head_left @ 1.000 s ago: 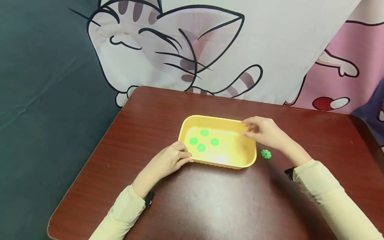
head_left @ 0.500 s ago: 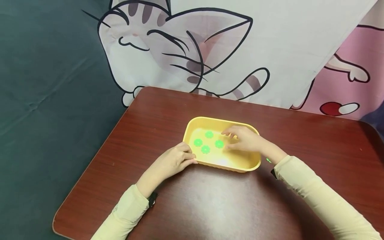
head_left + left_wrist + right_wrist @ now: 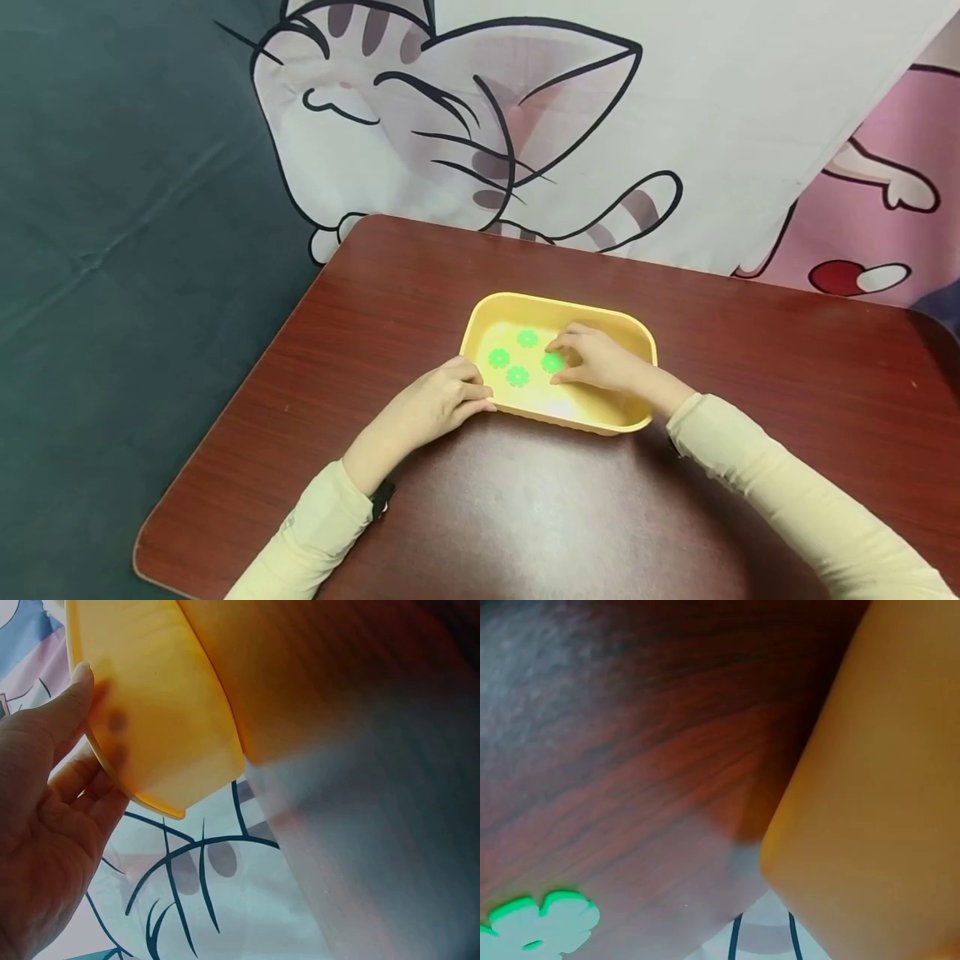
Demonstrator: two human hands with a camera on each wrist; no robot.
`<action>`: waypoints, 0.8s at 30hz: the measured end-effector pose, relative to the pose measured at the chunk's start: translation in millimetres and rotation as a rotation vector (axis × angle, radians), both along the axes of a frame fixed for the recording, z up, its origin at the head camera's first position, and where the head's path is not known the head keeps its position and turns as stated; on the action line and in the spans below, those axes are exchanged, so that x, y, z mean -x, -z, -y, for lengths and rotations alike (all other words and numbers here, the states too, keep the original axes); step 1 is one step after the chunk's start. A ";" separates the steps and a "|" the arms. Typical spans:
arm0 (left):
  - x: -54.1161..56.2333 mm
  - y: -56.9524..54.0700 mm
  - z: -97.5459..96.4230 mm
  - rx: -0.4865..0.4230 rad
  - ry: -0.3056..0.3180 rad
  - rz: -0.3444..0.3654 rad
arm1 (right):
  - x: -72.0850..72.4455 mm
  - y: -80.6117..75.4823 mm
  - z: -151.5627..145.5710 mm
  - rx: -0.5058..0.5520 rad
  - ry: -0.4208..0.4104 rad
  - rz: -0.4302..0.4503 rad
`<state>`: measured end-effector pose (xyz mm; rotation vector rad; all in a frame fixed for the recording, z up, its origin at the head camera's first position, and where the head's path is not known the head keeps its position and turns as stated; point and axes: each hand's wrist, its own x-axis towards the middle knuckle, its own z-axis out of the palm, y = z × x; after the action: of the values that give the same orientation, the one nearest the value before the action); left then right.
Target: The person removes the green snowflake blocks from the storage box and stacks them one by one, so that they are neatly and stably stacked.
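A yellow plastic tray (image 3: 566, 310) stands on the table with several flat green flower-shaped discs on its floor. My left hand (image 3: 429, 406) grips its near left corner; in the left wrist view, thumb and fingers (image 3: 79, 787) hold the rim from both sides. Inside the tray, my right hand (image 3: 600, 358) has thumb and fingers curled round the edges of the rightmost disc (image 3: 552, 362). Other discs (image 3: 517, 377) lie to its left. The right wrist view shows the tray's outer wall (image 3: 877, 810) and a green disc (image 3: 544, 926) outside it, but not the hand.
The reddish-brown wooden table (image 3: 337, 350) has a rounded far left corner and extends around the tray. Behind it hangs a cloth printed with a cartoon cat (image 3: 450, 100). Dark green cloth (image 3: 135, 250) lies beyond the left edge.
My right hand has moved left from above the tray's right rim, down into the tray to the rightmost disc. The left hand keeps its hold. The head view has shifted slightly.
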<state>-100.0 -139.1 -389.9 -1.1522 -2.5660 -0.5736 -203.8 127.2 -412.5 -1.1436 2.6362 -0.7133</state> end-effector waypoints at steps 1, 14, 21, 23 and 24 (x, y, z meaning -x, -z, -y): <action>0.5 -0.4 -0.5 -0.002 -0.001 -0.003 | 0.4 -0.1 -0.3 0.002 0.009 0.003; -1.2 0.0 0.6 -0.022 -0.024 0.022 | -1.2 -0.6 5.1 -0.003 0.022 0.086; 1.2 -0.6 -2.9 -0.021 -0.019 0.004 | -1.8 -2.3 2.5 0.008 0.031 0.074; 1.1 -0.8 -2.9 -0.019 -0.020 0.003 | -1.6 -1.9 2.9 0.002 0.017 0.057; 1.0 -1.1 -2.9 -0.017 -0.021 0.004 | -1.6 -1.5 3.2 0.000 0.011 0.048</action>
<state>-101.0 -136.2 -388.8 -1.1183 -2.5686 -0.5920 -202.3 124.0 -411.0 -1.0996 2.6049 -0.7331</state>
